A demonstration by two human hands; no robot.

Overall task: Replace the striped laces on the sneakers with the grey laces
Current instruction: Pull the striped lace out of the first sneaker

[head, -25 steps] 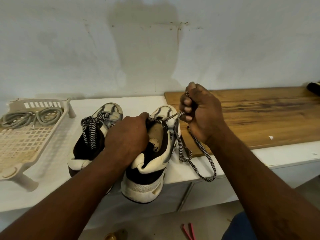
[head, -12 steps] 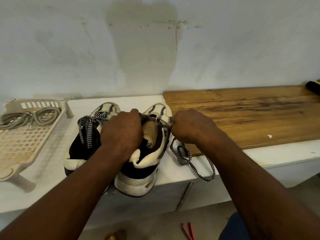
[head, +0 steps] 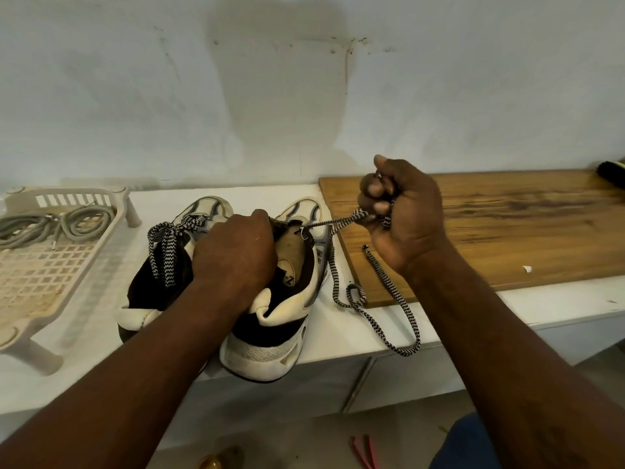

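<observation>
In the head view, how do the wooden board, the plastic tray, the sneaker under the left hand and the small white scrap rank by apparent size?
1. wooden board
2. plastic tray and sneaker: about alike; the frame edge cuts the tray, the left hand hides part of the sneaker, so unranked
3. white scrap

moderately bright, diffuse light; no glare. a soft shadow lies on the white counter [head: 159, 201] right of the cream lattice plastic tray [head: 20, 204]. wide-angle bending bows the counter's front edge. the right hand [head: 402, 211] renders sharp; lower corners soft.
</observation>
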